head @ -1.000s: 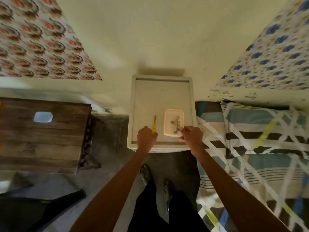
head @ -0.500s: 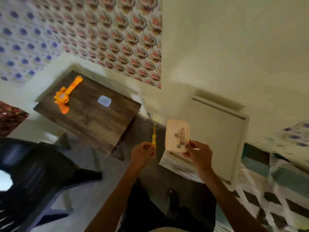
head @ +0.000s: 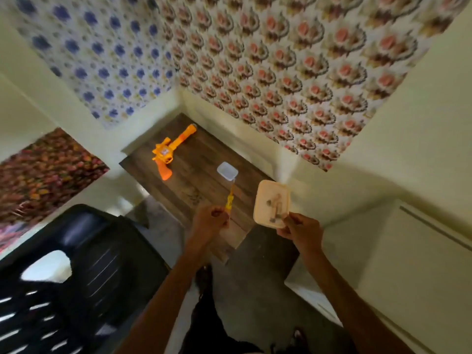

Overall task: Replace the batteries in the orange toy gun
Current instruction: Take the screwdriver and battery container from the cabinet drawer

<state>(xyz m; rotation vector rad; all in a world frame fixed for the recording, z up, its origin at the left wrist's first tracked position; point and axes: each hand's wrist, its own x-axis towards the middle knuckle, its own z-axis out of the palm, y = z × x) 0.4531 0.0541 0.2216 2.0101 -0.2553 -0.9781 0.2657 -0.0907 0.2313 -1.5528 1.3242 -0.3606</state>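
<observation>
The orange toy gun (head: pixel 170 152) lies on the far left part of the dark wooden table (head: pixel 201 180), barrel toward the wall corner. My left hand (head: pixel 208 221) grips a yellow screwdriver (head: pixel 229 200) by its handle, shaft pointing away over the table's near edge. My right hand (head: pixel 300 229) pinches the near corner of a shallow cream tray (head: pixel 263 203) that carries a few small dark items, blurred, possibly batteries. Both hands hover near the table's front right corner.
A small clear lid or container (head: pixel 227 171) rests on the table beyond the screwdriver tip. A black plastic chair (head: pixel 76 272) stands at lower left. A white cabinet top (head: pixel 398 259) lies to the right. Patterned wallpaper covers the walls behind the table.
I have turned from the white cabinet toward the wooden table. Both hands carried the screwdriver and the tray along; the toy gun now lies nearer the middle of view.
</observation>
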